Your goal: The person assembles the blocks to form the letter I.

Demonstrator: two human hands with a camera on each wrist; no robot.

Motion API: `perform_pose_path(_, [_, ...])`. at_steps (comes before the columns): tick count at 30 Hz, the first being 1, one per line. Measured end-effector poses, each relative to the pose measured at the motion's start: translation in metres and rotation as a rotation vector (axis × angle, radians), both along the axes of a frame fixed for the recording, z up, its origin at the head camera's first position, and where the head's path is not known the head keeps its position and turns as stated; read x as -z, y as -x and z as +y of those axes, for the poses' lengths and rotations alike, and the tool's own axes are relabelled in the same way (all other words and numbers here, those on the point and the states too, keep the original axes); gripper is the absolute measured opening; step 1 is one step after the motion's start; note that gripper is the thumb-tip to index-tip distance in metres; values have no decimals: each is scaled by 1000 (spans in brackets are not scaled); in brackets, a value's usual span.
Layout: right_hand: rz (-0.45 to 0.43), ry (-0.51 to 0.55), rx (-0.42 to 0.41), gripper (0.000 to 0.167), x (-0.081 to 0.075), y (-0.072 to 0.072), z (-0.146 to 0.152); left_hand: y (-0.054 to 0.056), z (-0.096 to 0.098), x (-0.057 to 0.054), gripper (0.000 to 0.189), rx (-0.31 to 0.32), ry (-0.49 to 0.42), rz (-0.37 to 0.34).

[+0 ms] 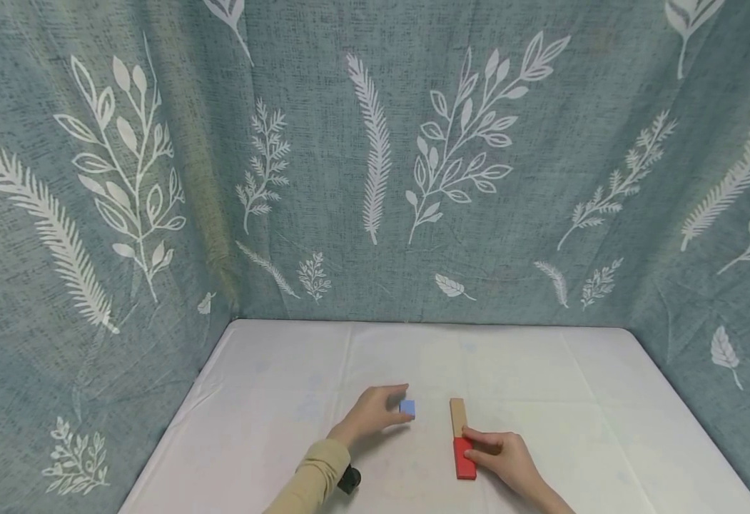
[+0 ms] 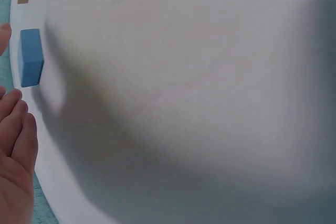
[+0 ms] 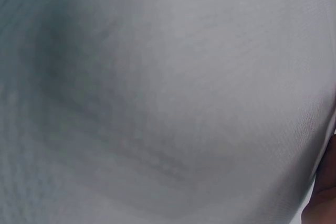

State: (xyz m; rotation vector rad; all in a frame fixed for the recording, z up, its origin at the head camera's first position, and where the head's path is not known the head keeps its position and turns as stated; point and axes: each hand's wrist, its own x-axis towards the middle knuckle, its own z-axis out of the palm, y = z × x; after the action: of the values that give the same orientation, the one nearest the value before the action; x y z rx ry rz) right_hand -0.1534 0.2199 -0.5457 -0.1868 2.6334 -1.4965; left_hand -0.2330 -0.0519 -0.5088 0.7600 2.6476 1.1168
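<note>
A small blue block (image 1: 407, 408) sits on the white tabletop between the thumb and fingers of my left hand (image 1: 375, 410). In the left wrist view the fingers of that hand are fairly straight, and a gap shows between them and the blue block (image 2: 30, 57). To the right, a tan wooden block (image 1: 457, 416) lies end to end with a red block (image 1: 464, 467), forming a straight strip. My right hand (image 1: 506, 457) pinches at the red block, index finger by the joint with the tan one and thumb over the red. Its fingers are mostly out of the right wrist view.
A black object (image 1: 350, 480) shows by the left sleeve (image 1: 323, 467). White cloth covers the table (image 1: 297, 357), and a teal leaf-patterned curtain (image 1: 323, 178) hangs along its back and sides.
</note>
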Motion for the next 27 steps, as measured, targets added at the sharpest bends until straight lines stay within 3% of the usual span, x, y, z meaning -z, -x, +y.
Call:
perform_pose_path(10, [-3,-21,11,43,-1,-1,0,0,-2,15,50,-33,-31,24])
perform_pose_path(27, [10,-21,16,43,-1,-1,1,0,-4,26,38,-57,-132,68])
